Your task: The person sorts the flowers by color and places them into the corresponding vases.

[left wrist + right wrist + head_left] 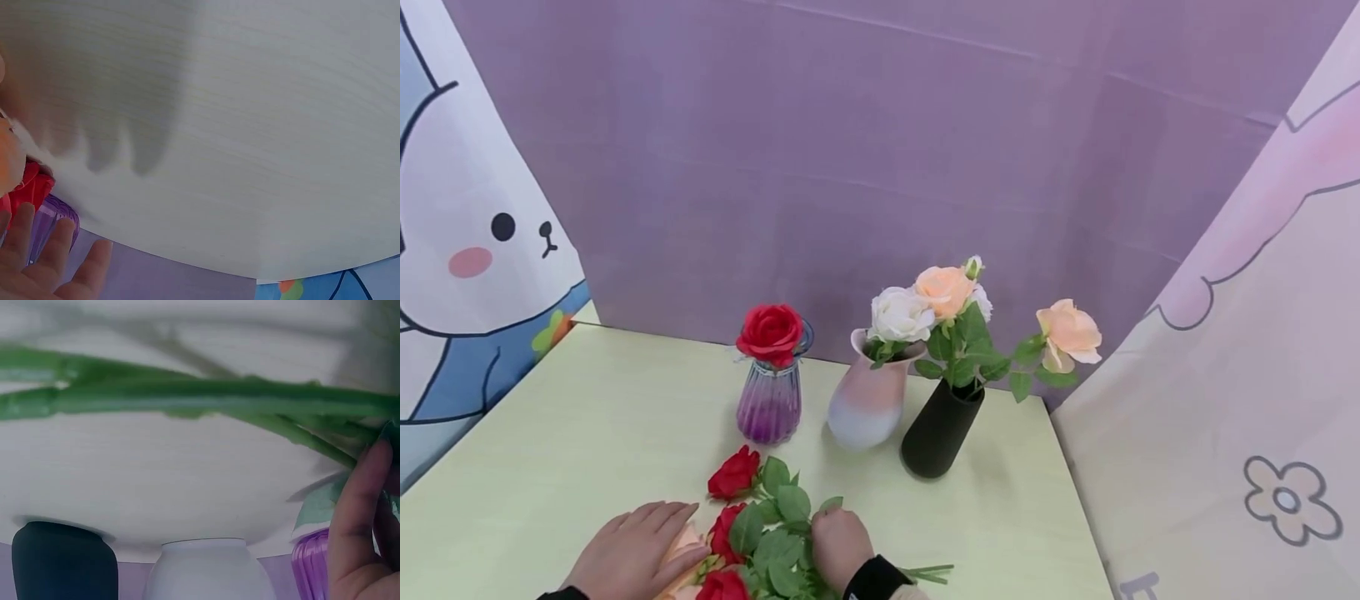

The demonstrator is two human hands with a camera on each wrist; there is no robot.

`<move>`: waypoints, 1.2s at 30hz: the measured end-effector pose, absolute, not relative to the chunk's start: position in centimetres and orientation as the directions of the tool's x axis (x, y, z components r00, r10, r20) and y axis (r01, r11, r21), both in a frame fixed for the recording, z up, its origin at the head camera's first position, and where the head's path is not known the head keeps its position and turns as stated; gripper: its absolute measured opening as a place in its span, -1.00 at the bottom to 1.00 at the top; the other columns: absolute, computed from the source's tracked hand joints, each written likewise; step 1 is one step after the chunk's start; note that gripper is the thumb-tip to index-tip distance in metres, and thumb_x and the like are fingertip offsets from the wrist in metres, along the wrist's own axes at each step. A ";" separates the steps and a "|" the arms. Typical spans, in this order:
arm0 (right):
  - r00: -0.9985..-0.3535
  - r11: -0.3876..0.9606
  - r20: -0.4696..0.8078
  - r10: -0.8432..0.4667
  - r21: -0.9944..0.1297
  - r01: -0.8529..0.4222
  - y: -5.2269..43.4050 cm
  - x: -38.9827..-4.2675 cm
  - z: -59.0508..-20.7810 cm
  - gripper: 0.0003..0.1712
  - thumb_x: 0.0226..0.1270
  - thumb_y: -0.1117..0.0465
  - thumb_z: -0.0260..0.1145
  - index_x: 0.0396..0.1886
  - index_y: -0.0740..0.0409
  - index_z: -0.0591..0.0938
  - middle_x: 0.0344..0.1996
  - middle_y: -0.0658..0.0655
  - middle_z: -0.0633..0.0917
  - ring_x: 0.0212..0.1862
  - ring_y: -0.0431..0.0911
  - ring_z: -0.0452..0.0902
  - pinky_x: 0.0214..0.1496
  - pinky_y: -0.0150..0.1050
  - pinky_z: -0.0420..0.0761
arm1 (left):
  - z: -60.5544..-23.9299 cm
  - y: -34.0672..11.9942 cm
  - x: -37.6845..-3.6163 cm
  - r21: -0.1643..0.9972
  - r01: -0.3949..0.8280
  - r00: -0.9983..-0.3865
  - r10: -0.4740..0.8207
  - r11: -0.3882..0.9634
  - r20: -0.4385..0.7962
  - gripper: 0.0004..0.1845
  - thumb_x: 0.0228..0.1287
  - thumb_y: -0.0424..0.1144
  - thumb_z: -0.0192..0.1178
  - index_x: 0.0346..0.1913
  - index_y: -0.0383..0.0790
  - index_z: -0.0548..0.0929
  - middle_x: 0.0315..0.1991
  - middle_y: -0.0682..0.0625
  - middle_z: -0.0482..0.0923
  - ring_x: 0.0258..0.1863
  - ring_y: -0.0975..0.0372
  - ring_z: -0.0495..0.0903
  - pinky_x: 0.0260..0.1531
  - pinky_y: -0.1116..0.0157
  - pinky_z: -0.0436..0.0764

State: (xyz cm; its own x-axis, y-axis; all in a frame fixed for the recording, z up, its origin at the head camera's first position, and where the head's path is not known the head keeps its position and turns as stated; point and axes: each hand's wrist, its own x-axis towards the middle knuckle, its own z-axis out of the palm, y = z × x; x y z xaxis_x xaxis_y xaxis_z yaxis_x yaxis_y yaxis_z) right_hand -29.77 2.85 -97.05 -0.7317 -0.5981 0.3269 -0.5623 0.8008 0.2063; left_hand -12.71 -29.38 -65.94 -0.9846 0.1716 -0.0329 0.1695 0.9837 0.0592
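On the tabletop near me lies a bunch of roses: several red roses (733,473), a peach rose (683,542), green leaves (778,546) and stems (928,573) that point right. My left hand (636,550) rests at the blooms' left side, fingers extended over the peach petals. The left wrist view shows these fingers (59,244) spread beside peach and red petals. With curled fingers my right hand (841,546) grips the bunch among its leaves and stems. In the right wrist view, green stems (206,395) run from that hand (359,519) across the picture.
Behind the bunch stand three vases: a purple ribbed glass one (770,408) with a red rose, a pink and white one (865,408) with a white rose, and a tilted-looking black one (942,433) with peach and white flowers. A purple backdrop (850,167) rises behind.
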 end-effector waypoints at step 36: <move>-0.801 0.725 0.487 -0.348 -0.402 -0.559 8.3 -36.8 -80.6 -0.72 0.02 -0.12 0.45 -0.37 -0.32 0.49 -0.58 -0.28 0.44 -0.58 -0.37 0.28 -0.59 -0.34 0.30 | -56.0 -25.0 -11.0 0.029 0.087 -0.996 0.088 0.996 -0.025 -0.03 0.17 0.62 -0.23 0.31 -0.06 0.54 0.21 -0.06 0.56 0.24 -0.06 0.49 0.18 -0.26 0.44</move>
State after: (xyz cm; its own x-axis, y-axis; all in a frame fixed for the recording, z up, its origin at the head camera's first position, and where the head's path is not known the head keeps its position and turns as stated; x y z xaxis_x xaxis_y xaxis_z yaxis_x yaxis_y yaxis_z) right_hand -36.82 8.26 -80.57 -0.8012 -0.3483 0.4866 -0.5592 0.7251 -0.4018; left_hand -11.03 -24.98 -56.03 -0.9958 0.0880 -0.0248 0.0873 0.9958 0.0289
